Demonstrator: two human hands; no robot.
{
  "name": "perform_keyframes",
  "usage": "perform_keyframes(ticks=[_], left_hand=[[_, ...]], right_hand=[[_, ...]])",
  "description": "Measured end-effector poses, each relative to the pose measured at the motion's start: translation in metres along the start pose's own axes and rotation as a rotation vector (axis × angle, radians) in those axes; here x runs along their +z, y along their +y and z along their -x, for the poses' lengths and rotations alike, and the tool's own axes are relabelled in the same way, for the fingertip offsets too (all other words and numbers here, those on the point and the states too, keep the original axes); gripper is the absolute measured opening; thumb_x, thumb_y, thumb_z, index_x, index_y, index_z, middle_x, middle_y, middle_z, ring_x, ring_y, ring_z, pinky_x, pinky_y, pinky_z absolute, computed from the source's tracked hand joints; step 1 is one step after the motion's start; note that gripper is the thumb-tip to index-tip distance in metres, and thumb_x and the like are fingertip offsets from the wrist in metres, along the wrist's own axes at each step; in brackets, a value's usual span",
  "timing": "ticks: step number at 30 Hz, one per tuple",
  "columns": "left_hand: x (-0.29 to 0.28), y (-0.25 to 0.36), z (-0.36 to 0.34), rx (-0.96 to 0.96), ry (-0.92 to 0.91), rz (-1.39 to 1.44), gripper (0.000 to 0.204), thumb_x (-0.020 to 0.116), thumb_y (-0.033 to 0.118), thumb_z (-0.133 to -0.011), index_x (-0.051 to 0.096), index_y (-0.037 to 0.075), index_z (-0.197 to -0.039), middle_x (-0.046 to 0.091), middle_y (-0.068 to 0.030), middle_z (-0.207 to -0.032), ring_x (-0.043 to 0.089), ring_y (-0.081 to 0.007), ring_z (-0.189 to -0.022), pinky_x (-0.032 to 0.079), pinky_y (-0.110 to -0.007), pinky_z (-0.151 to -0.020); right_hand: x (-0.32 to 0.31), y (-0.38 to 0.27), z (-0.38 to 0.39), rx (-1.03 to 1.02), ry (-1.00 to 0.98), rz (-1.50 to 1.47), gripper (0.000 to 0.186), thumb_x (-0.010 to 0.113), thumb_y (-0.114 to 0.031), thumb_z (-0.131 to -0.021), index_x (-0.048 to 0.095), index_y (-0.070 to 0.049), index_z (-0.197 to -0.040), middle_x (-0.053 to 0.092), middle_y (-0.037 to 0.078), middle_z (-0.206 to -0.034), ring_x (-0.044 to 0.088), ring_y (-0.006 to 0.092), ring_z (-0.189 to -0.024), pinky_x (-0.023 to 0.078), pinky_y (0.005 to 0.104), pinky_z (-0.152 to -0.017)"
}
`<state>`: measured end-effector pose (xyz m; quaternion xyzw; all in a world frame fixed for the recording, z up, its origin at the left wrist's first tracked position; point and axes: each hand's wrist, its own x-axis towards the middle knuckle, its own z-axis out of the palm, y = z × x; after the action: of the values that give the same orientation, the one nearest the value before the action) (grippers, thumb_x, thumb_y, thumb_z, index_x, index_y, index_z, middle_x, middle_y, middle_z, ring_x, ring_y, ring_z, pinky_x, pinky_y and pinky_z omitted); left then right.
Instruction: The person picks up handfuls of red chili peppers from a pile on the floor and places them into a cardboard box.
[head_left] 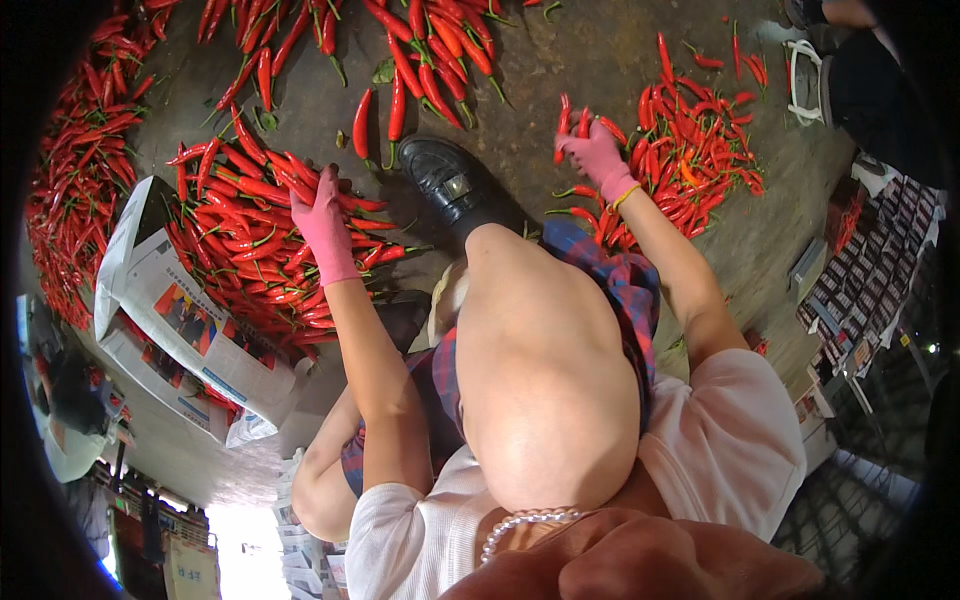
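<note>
My right hand [597, 162], in a pink glove, is closed around a few red chili peppers [564, 115] whose tips poke out past the fingers. It is at the left edge of a loose pile of red chilies [690, 140] on the floor. In a matching glove, my left hand [322, 235] reaches down onto a larger heap of red chilies with green stems [240, 240]. Its fingers are curled in among the peppers, partly hidden, and appear to grip some of them. The heap leans against a folded newspaper sheet [200, 330].
More chilies lie in a long heap [85, 170] at the far left and a spread [440, 40] at the top. My black shoe [455, 180] stands between both piles. Another person's foot in a white-strapped sandal [805, 85] is at the upper right, above a crate-like stack [870, 260].
</note>
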<state>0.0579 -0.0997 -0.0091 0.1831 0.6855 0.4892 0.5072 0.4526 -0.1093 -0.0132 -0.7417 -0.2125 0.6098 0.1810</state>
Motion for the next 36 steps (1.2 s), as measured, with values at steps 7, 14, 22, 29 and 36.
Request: perform_keyframes(ticks=[7,14,22,29,36], left_hand=[[0.007,0.009,-0.001,0.004,0.004,-0.102,0.028,0.068,0.003,-0.083,0.061,-0.002,-0.110,0.064,-0.0005,-0.090,0.057,-0.0086,-0.074,0.046,-0.022,-0.066],[0.065,-0.008,-0.047,0.300,-0.101,-1.316,0.045,0.072,0.023,-0.075,0.060,0.011,-0.116,0.055,-0.0134,-0.118,0.056,-0.0348,-0.113,0.049,-0.042,-0.093],[0.036,-0.012,-0.059,0.003,-0.109,-0.136,0.033,0.069,0.011,-0.075,0.060,-0.003,-0.104,0.066,-0.0068,-0.087,0.061,-0.0144,-0.073,0.049,-0.028,-0.066],[0.085,-0.017,-0.039,0.339,-0.184,-1.189,0.048,0.071,0.019,-0.074,0.059,0.011,-0.120,0.065,-0.0114,-0.114,0.064,-0.0308,-0.103,0.051,-0.043,-0.088],[0.030,-0.014,-0.049,0.189,-0.132,-1.262,0.045,0.072,0.023,-0.075,0.061,0.014,-0.118,0.063,-0.0109,-0.116,0.062,-0.0319,-0.108,0.051,-0.045,-0.088]], right_hand=[[-0.108,0.094,-0.012,-0.102,0.704,0.329,0.078,0.080,-0.028,-0.073,0.042,0.011,-0.129,0.059,0.027,-0.123,0.061,0.0359,-0.110,0.045,0.0417,-0.096],[0.025,-0.037,-0.012,-0.454,0.270,0.624,0.044,0.068,-0.032,-0.086,0.064,-0.005,-0.121,0.069,0.015,-0.113,0.067,0.0283,-0.101,0.051,0.0362,-0.087],[0.184,-0.201,-0.119,-0.911,0.174,1.338,0.033,0.060,-0.030,-0.090,0.049,-0.003,-0.107,0.068,0.017,-0.098,0.067,0.0340,-0.096,0.051,0.0459,-0.085],[0.175,-0.210,-0.083,-0.446,-0.406,0.857,0.059,0.065,-0.027,-0.073,0.056,0.003,-0.124,0.062,0.023,-0.123,0.061,0.0329,-0.115,0.048,0.0394,-0.096],[0.108,-0.132,-0.051,-1.123,-0.254,1.376,0.036,0.062,-0.011,-0.079,0.063,-0.019,-0.114,0.063,0.012,-0.107,0.064,0.0323,-0.099,0.052,0.0412,-0.083]])
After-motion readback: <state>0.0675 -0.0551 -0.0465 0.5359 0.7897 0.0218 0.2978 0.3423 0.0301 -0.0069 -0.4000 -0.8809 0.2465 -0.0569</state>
